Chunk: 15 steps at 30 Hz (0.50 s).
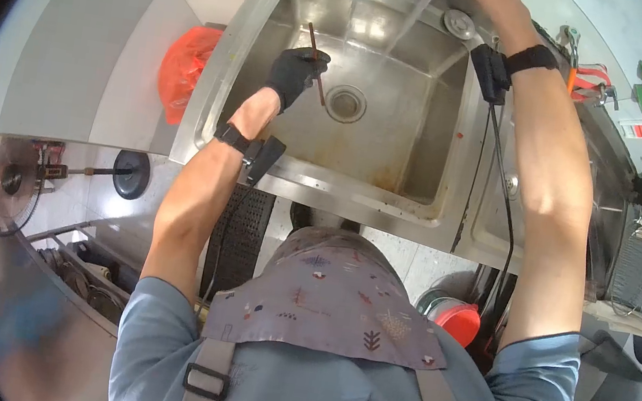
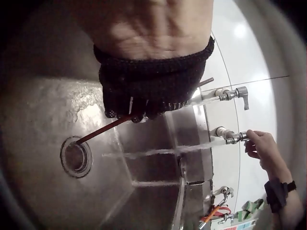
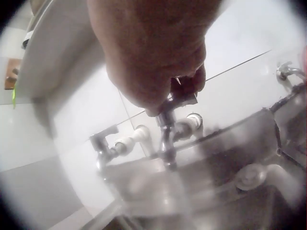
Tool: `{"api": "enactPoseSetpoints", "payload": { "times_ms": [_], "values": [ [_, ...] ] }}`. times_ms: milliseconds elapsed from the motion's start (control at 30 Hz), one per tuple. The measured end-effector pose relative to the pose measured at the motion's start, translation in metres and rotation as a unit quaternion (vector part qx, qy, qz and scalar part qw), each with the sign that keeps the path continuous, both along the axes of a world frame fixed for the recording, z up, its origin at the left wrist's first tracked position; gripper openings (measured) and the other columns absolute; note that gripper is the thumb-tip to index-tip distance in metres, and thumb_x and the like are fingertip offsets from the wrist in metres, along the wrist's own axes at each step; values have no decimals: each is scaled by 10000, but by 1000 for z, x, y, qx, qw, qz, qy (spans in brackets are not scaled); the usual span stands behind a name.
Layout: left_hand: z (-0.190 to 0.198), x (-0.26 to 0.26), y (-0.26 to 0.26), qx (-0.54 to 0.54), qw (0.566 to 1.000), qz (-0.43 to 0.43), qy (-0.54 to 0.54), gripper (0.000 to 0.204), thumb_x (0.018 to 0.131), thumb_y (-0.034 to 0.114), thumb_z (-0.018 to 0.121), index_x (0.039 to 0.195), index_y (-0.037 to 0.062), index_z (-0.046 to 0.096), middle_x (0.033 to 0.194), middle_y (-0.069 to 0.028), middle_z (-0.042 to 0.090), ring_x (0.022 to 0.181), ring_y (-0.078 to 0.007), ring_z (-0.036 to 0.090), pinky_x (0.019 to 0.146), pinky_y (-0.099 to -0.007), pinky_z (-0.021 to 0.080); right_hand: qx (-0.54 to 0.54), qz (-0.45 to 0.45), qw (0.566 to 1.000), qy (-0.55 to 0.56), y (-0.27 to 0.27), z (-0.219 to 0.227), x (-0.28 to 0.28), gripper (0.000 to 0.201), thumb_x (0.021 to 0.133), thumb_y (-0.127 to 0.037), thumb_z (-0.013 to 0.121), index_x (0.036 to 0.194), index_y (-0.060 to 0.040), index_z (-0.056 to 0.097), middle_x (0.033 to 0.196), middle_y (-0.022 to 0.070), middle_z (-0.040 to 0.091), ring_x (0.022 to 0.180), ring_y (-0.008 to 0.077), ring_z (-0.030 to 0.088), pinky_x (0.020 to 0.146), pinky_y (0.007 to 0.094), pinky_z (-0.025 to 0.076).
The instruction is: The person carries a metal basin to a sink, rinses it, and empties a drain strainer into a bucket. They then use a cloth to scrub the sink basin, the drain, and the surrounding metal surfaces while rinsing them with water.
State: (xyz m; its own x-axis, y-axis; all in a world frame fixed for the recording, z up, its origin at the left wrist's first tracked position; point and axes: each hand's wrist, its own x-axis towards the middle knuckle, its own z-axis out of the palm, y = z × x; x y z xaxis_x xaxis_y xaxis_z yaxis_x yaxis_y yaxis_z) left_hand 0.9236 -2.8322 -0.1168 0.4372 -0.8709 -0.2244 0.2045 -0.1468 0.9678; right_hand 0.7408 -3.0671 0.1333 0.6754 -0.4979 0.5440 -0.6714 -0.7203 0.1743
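My left hand (image 1: 296, 75), in a black glove, grips a thin reddish-brown chopstick (image 1: 320, 90) over the steel sink (image 1: 378, 147). The chopstick's lower end points toward the drain (image 1: 345, 104). Bare and partly cut off at the top of the head view, my right hand (image 2: 265, 148) holds the handle of a metal tap (image 2: 234, 139) on the wall. Water streams from this tap into the basin. A second tap (image 2: 232, 95) beside it also runs. In the right wrist view, the fingers cover much of the held handle.
A round drain stopper (image 1: 459, 25) sits on the sink's back right corner. To the left of the sink is a red plastic bag (image 1: 185, 71). Another basin (image 1: 491, 216) adjoins on the right, with an orange-handled tool (image 1: 572, 78) behind it. A red-lidded container (image 1: 458, 322) stands below.
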Motion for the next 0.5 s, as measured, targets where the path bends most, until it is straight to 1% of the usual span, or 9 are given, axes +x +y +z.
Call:
{"api": "enactPoseSetpoints", "payload": {
  "times_ms": [67, 133, 200, 233, 300, 367, 400, 467, 500],
  "values": [
    [5, 1, -1, 7, 1000, -8, -3, 149, 851, 54, 729, 995, 46, 767, 799, -23, 706, 605, -87, 550, 534, -257, 429, -71, 52, 996, 6, -7, -2, 0, 204, 847, -164, 574, 809, 10, 673, 761, 221, 676, 752, 396, 669, 688, 489, 533],
    [6, -1, -2, 17, 1000, -16, -4, 149, 850, 61, 732, 994, 45, 766, 799, -19, 702, 607, -86, 548, 536, -255, 426, -91, 52, 994, 16, -8, -2, -1, 207, 845, -161, 572, 800, 15, 672, 743, 218, 671, 737, 394, 667, 683, 484, 534],
    [3, 1, -5, -20, 999, 3, -48, 152, 846, 90, 744, 993, 57, 769, 794, -13, 694, 632, -91, 561, 546, -261, 428, -109, 58, 992, 22, -4, 1, 1, 210, 843, -158, 571, 792, 19, 671, 725, 215, 665, 721, 391, 665, 679, 479, 535],
    [2, 6, -5, -22, 999, 3, -49, 152, 846, 90, 744, 993, 57, 769, 794, -13, 694, 632, -91, 561, 546, -261, 428, -99, 55, 993, 45, -4, 2, 1, 217, 848, -163, 573, 785, 21, 670, 719, 220, 663, 714, 387, 666, 675, 477, 536],
    [0, 15, -7, 38, 998, -34, -37, 204, 911, 176, 693, 1094, 102, 745, 965, -6, 737, 862, -131, 663, 744, -298, 522, -90, 48, 992, 69, -4, 1, 4, 225, 853, -168, 575, 778, 23, 669, 712, 225, 661, 708, 383, 668, 671, 474, 537],
    [-1, 21, -6, 27, 998, -49, -15, 205, 915, 172, 683, 1097, 101, 744, 978, -7, 739, 879, -129, 667, 746, -296, 522, -40, 39, 998, 23, -5, 0, 2, 256, 870, -194, 580, 774, 21, 680, 717, 233, 667, 717, 380, 676, 669, 475, 542],
    [-1, 23, -7, 17, 998, -64, 7, 207, 919, 168, 673, 1100, 100, 743, 991, -8, 741, 896, -127, 671, 748, -294, 522, -43, 31, 998, 27, -7, -1, 2, 256, 870, -194, 580, 774, 21, 680, 717, 233, 667, 717, 380, 676, 669, 475, 542],
    [-2, 25, -8, -5, 994, -105, 10, 213, 922, 143, 654, 1111, 88, 736, 1000, -27, 745, 911, -123, 680, 761, -285, 523, -21, 16, 999, 27, -8, -2, 1, 280, 883, -227, 595, 789, 19, 690, 735, 244, 673, 728, 403, 675, 682, 492, 545],
    [0, 21, -10, 8, 995, -100, 14, 222, 924, 141, 652, 1124, 82, 729, 1000, -35, 744, 902, -128, 686, 755, -286, 531, 19, 9, 1000, 15, -4, 1, -2, 267, 887, -237, 608, 890, 16, 693, 775, 256, 672, 728, 439, 656, 689, 511, 543]
  ]
}}
